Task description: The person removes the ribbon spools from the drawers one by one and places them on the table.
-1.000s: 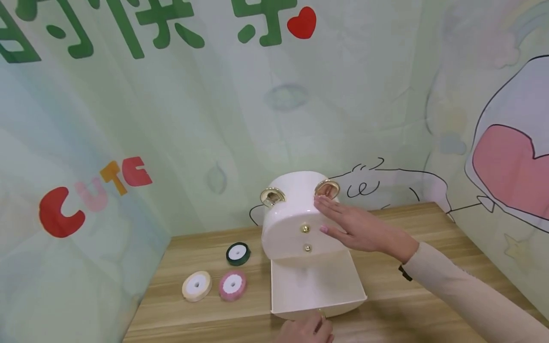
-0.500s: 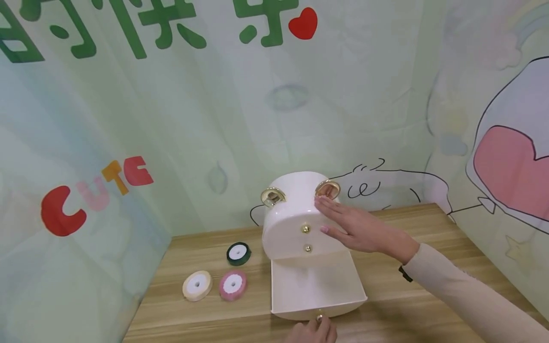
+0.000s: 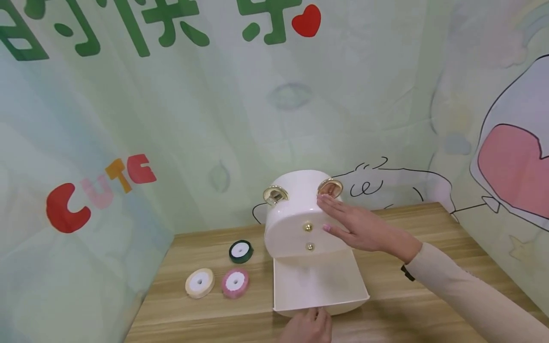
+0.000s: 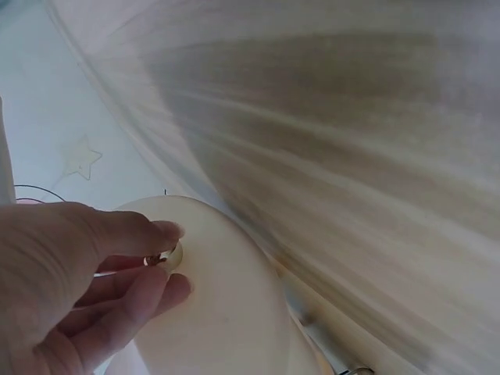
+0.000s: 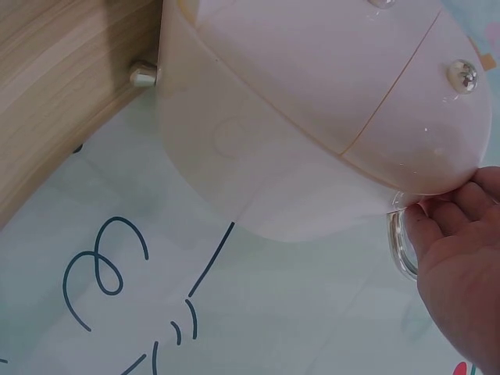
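A white rounded storage box (image 3: 285, 238) with gold ring ears (image 3: 275, 195) stands on the table, its lowest drawer (image 3: 317, 283) pulled out with nothing seen inside. At the drawer front, my left hand (image 3: 306, 327) pinches the small gold knob (image 4: 174, 255) between thumb and fingers, as the left wrist view shows. My right hand (image 3: 364, 229) rests on the upper right of the box, fingers straight, tips beside the right ear (image 3: 330, 187). Two more gold knobs (image 3: 308, 227) sit on the drawer fronts above, which are closed.
Left of the box lie three ribbon rolls on the wooden table (image 3: 171, 314): a dark green roll (image 3: 240, 251), a cream roll (image 3: 199, 283) and a pink roll (image 3: 235, 283). A printed cloth backdrop (image 3: 223, 119) rises behind and at both sides.
My left hand's fingers have shifted up over the drawer knob, which they now cover in the head view. My right hand keeps its place on the box, and the drawer stays out.
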`<state>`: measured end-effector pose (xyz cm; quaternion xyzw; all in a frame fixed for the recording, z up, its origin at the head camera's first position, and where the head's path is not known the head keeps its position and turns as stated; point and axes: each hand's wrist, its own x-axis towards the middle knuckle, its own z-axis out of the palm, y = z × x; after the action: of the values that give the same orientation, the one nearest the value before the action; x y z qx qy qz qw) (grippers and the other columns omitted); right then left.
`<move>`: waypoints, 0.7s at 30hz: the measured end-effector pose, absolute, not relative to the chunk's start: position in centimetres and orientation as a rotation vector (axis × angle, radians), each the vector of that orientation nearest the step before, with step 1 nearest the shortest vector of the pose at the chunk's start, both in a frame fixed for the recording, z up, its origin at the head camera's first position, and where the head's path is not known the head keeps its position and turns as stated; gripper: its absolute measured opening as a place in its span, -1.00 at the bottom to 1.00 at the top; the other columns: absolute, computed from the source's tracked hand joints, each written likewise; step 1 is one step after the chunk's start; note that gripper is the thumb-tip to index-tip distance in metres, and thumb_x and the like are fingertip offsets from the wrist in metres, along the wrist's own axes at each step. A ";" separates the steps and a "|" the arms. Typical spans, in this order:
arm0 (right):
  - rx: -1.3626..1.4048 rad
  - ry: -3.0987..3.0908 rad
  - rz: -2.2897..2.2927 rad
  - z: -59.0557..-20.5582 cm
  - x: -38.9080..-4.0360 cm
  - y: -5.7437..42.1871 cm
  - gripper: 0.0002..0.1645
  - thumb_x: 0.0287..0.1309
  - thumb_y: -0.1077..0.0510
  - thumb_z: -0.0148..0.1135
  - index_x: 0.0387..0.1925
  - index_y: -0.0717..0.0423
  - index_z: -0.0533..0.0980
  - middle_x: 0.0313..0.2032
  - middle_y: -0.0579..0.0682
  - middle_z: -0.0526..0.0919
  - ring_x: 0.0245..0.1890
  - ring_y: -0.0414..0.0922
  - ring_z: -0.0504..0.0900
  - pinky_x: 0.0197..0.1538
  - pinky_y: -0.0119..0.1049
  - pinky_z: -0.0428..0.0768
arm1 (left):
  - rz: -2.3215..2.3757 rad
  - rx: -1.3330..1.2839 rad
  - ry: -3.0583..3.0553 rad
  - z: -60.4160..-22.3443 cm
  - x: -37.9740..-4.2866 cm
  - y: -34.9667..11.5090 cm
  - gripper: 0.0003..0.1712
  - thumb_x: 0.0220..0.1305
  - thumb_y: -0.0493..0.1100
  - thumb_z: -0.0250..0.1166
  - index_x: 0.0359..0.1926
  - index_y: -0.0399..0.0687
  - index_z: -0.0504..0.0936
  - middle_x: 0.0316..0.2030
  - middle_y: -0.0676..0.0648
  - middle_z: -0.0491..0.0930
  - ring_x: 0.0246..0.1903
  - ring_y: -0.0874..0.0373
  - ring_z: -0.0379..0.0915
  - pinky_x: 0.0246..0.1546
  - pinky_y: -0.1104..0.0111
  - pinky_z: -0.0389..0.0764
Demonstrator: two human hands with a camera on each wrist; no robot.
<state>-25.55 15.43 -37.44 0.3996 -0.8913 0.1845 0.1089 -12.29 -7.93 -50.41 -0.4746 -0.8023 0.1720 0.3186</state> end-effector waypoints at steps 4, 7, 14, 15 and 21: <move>1.176 -2.602 0.535 -37.5 -25.6 15.4 -0.20 0.57 -0.09 0.07 0.62 0.17 0.13 0.63 0.14 0.15 0.63 0.14 0.21 0.51 0.16 0.39 | 0.475 -1.231 -2.075 -50.6 -12.4 -7.7 -0.69 0.36 0.01 0.19 -0.42 -0.01 0.72 -0.54 0.11 0.61 -0.57 0.38 0.42 -0.65 0.61 0.35; 1.178 -2.600 0.537 -37.5 -25.6 15.3 -0.20 0.58 -0.09 0.06 0.62 0.17 0.14 0.63 0.15 0.15 0.62 0.15 0.21 0.51 0.16 0.39 | 0.482 -1.196 -2.036 -50.8 -12.6 -7.5 -0.57 0.43 -0.17 -0.04 -0.49 0.01 0.69 -0.59 0.13 0.56 -0.59 0.38 0.39 -0.65 0.58 0.36; 1.177 -2.606 0.534 -37.4 -25.5 15.4 -0.19 0.57 -0.10 0.08 0.62 0.17 0.14 0.63 0.15 0.15 0.63 0.14 0.20 0.52 0.15 0.37 | 0.470 -1.114 -1.922 -51.3 -13.0 -7.2 -0.33 0.40 -0.37 -0.36 -0.59 0.01 0.64 -0.61 0.12 0.54 -0.59 0.36 0.41 -0.64 0.56 0.41; 1.175 -2.608 0.534 -37.3 -25.5 15.4 -0.19 0.56 -0.10 0.08 0.62 0.16 0.14 0.63 0.14 0.15 0.63 0.14 0.20 0.52 0.15 0.37 | 0.470 -1.107 -1.915 -51.3 -13.0 -7.2 -0.34 0.39 -0.38 -0.34 -0.60 0.01 0.64 -0.61 0.11 0.54 -0.59 0.35 0.42 -0.64 0.56 0.42; 1.169 -2.628 0.559 -37.2 -25.4 15.4 -0.18 0.56 -0.12 0.09 0.62 0.16 0.15 0.63 0.12 0.15 0.64 0.11 0.19 0.54 0.14 0.35 | 0.462 -1.082 -1.903 -51.4 -13.0 -7.2 -0.36 0.38 -0.39 -0.32 -0.58 -0.04 0.65 -0.58 0.09 0.54 -0.61 0.33 0.41 -0.69 0.54 0.41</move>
<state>-25.44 15.35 -37.23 0.3968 -0.8918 0.1898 0.1057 -12.95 -7.17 -51.43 -0.4349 -0.7650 0.1858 0.4371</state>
